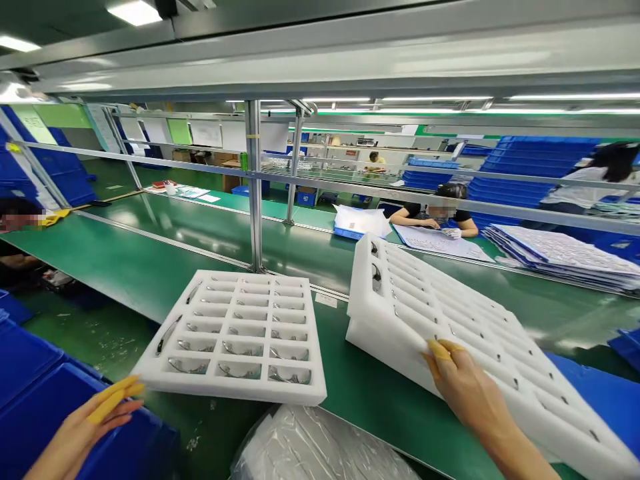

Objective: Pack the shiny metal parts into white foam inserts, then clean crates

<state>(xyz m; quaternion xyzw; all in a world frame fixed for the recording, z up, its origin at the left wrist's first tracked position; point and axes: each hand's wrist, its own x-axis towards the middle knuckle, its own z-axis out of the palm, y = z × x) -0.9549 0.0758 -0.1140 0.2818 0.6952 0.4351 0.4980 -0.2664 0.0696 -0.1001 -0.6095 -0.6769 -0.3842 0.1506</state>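
Observation:
A white foam tray (pixel 213 385) with rows of compartments lies on the green bench, its near edge overhanging the front. Curved, shiny, dark-edged pieces (pixel 242 369) sit in its compartments. My left hand (pixel 93 420), fingers stretched out and yellow covers on some fingertips, is by the tray's near left corner; whether it touches is unclear. To the right, a second foam tray (pixel 425 313) with small dark parts in its slots rests tilted on another white foam block (pixel 385 350). My right hand (pixel 465 383), also with yellow finger covers, has its fingers bent on this tray's near edge.
Metal posts (pixel 254 200) and rails stand behind the trays. Across the bench (pixel 200 223), a person (pixel 440 213) works beside stacked sheets (pixel 565 253). Blue bins (pixel 40 400) stand lower left, a plastic-wrapped bundle (pixel 320 447) below the front edge. Another person is partly visible far left.

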